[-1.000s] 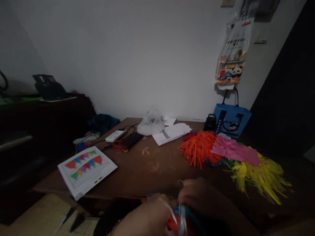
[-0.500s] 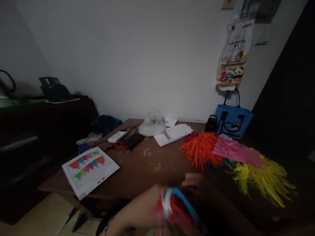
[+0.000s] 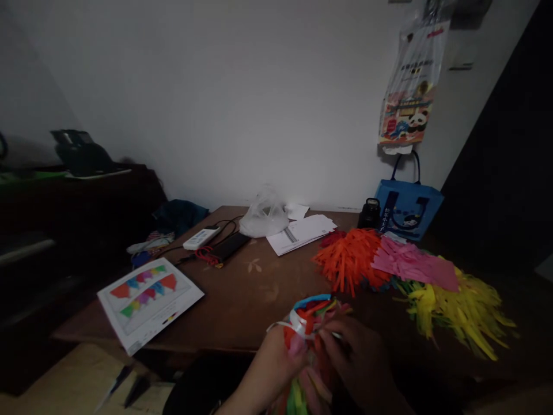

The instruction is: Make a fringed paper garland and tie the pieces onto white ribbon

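My left hand [image 3: 276, 363] is closed round a bundle of multicoloured paper strips [image 3: 298, 397] at the bottom centre. Near the bundle's top, a white ribbon [image 3: 298, 324] is wrapped round it, with one loose end sticking out to the left. A blue strip [image 3: 311, 300] arches over the top. My right hand [image 3: 352, 349] touches the bundle's right side, its thumb and fingers pinched at the ribbon. Orange [image 3: 348, 259], pink [image 3: 410, 262] and yellow [image 3: 462, 308] fringed paper lies on the table to the right.
On the brown table [image 3: 242, 305] lie a printed sheet [image 3: 149, 302], a power strip [image 3: 201, 237], cables, a clear plastic bag [image 3: 264, 219] and white papers [image 3: 300, 233]. A blue bag [image 3: 410, 210] and a black bottle [image 3: 370, 214] stand at the back right.
The bundle has turned more upright, showing its ribbon and top. My right hand has come in against its right side. The view has shifted slightly.
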A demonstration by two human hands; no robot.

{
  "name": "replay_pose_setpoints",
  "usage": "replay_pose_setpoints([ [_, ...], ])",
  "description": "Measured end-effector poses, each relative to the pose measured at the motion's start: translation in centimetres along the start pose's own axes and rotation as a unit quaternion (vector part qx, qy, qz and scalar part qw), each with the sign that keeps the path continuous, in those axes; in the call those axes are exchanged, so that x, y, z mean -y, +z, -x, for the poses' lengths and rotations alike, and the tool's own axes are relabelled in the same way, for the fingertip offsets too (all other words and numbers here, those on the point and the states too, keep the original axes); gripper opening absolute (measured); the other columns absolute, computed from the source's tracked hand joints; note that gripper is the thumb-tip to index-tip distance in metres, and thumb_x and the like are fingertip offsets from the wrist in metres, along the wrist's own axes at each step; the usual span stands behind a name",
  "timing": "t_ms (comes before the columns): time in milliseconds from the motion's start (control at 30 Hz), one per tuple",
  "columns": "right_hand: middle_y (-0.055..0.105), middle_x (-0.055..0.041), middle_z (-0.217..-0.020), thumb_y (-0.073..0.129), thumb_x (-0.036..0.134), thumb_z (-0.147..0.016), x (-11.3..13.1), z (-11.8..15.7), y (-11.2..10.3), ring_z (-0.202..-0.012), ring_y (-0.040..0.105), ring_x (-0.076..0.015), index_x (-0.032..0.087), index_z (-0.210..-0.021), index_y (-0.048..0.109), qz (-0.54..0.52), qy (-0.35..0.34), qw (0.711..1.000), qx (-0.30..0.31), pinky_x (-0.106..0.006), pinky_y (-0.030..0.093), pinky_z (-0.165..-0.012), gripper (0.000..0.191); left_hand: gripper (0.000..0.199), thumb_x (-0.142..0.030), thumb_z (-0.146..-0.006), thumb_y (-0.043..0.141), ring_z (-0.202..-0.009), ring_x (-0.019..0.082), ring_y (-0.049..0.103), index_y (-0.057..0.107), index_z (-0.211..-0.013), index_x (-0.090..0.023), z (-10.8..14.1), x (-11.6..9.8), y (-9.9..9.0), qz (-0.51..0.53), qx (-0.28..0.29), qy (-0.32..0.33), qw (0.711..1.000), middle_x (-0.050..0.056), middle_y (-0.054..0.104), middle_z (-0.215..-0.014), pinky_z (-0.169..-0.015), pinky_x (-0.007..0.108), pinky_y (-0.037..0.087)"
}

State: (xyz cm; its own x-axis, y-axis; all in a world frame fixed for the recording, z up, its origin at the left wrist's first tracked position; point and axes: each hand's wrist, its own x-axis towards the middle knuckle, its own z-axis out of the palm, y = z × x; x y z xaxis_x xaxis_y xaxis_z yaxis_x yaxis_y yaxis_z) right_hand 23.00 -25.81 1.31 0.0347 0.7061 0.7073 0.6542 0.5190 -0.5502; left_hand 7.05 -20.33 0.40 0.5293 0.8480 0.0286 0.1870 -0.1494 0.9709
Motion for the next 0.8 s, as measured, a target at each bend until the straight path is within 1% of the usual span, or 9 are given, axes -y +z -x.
replay_pose_setpoints([
  [100, 0.066, 0.0015, -0.067, 0.056, 0.015, -0.086, -0.4, 0.0, 1.5, -0.059, 0.064, -0.0106, 0.020, -0.075, 0.061, 0.019, 0.034, 0.998, -0.056, -0.016, 0.047, -0.057, 0.013, 0.013, -0.014, -0.065, 0.060, -0.069, 0.018, 0.059, 0.064, -0.077, -0.015, 0.3, 0.6, 1.2, 0.034, -0.012, 0.009, 0.999, -0.001, 0.064, -0.070, -0.064, 0.023, 0.049],
  [200, 0.065, 0.0003, -0.070, 0.053, 0.012, -0.085, -0.7, 0.2, 2.4, -0.062, 0.063, -0.0107, 0.019, -0.077, 0.063, 0.026, 0.015, 0.997, -0.077, -0.016, 0.048, -0.060, 0.015, 0.019, -0.010, -0.060, 0.054, -0.069, 0.017, 0.056, 0.061, -0.077, -0.015, 0.5, 1.6, 2.0, 0.066, -0.029, -0.001, 0.997, -0.001, 0.061, -0.071, -0.062, 0.022, 0.046],
  [333, 0.066, -0.0013, -0.077, 0.051, 0.010, -0.085, -0.7, 0.3, 2.5, -0.069, 0.064, -0.0116, 0.020, -0.081, 0.065, 0.014, -0.001, 0.998, -0.054, -0.018, 0.049, -0.066, 0.018, 0.021, -0.008, -0.061, 0.054, -0.074, 0.018, 0.056, 0.059, -0.081, -0.016, 0.6, 2.7, 2.4, 0.071, -0.041, -0.010, 0.997, 0.001, 0.061, -0.077, -0.070, 0.025, 0.048],
  [400, 0.065, -0.0013, -0.076, 0.051, 0.009, -0.083, -0.8, 0.3, 2.5, -0.069, 0.063, -0.0118, 0.020, -0.078, 0.065, -0.001, 0.021, 0.999, -0.041, -0.019, 0.048, -0.066, 0.018, 0.022, -0.008, -0.061, 0.055, -0.073, 0.018, 0.056, 0.059, -0.081, -0.015, 0.7, 3.1, 2.5, 0.068, -0.045, -0.020, 0.996, 0.001, 0.061, -0.076, -0.071, 0.026, 0.048],
  [467, 0.064, -0.0005, -0.073, 0.052, 0.007, -0.080, -1.0, 0.4, 2.6, -0.066, 0.062, -0.0115, 0.019, -0.074, 0.063, -0.020, 0.064, 0.997, -0.036, -0.018, 0.047, -0.063, 0.017, 0.023, -0.007, -0.061, 0.055, -0.072, 0.018, 0.056, 0.060, -0.081, -0.015, 0.7, 3.3, 2.8, 0.075, -0.045, -0.035, 0.996, 0.000, 0.061, -0.074, -0.068, 0.025, 0.048],
  [567, 0.060, 0.0013, -0.067, 0.053, 0.005, -0.074, -1.4, 0.6, 3.0, -0.060, 0.058, -0.0108, 0.019, -0.068, 0.057, -0.025, 0.101, 0.994, -0.038, -0.018, 0.042, -0.056, 0.016, 0.026, -0.005, -0.060, 0.053, -0.075, 0.019, 0.059, 0.063, -0.083, -0.015, 0.8, 3.4, 3.0, 0.101, -0.015, -0.024, 0.995, 0.000, 0.064, -0.076, -0.068, 0.024, 0.049],
  [667, 0.059, 0.0008, -0.071, 0.052, 0.006, -0.077, -1.6, 1.0, 3.4, -0.065, 0.057, -0.0118, 0.019, -0.069, 0.056, -0.009, 0.082, 0.996, -0.024, -0.020, 0.042, -0.062, 0.016, 0.028, -0.005, -0.063, 0.054, -0.077, 0.019, 0.060, 0.064, -0.087, -0.014, 0.8, 3.7, 2.9, 0.113, 0.004, -0.009, 0.994, 0.001, 0.066, -0.079, -0.072, 0.025, 0.050],
  [733, 0.059, -0.0001, -0.078, 0.048, 0.005, -0.081, -1.5, 1.2, 3.4, -0.072, 0.058, -0.0121, 0.019, -0.076, 0.058, -0.024, 0.071, 0.997, 0.009, -0.020, 0.043, -0.068, 0.019, 0.025, -0.006, -0.066, 0.056, -0.078, 0.019, 0.059, 0.064, -0.088, -0.014, 0.8, 3.8, 2.7, 0.111, -0.005, -0.006, 0.994, 0.001, 0.066, -0.080, -0.072, 0.025, 0.050],
  [800, 0.058, -0.0010, -0.086, 0.046, 0.004, -0.083, -1.2, 1.3, 3.2, -0.079, 0.058, -0.0120, 0.020, -0.086, 0.061, -0.057, 0.062, 0.995, 0.061, -0.021, 0.043, -0.072, 0.022, 0.023, -0.007, -0.068, 0.055, -0.077, 0.019, 0.059, 0.065, -0.088, -0.013, 0.7, 3.9, 2.6, 0.106, -0.019, -0.001, 0.994, 0.002, 0.066, -0.080, -0.070, 0.025, 0.049],
])
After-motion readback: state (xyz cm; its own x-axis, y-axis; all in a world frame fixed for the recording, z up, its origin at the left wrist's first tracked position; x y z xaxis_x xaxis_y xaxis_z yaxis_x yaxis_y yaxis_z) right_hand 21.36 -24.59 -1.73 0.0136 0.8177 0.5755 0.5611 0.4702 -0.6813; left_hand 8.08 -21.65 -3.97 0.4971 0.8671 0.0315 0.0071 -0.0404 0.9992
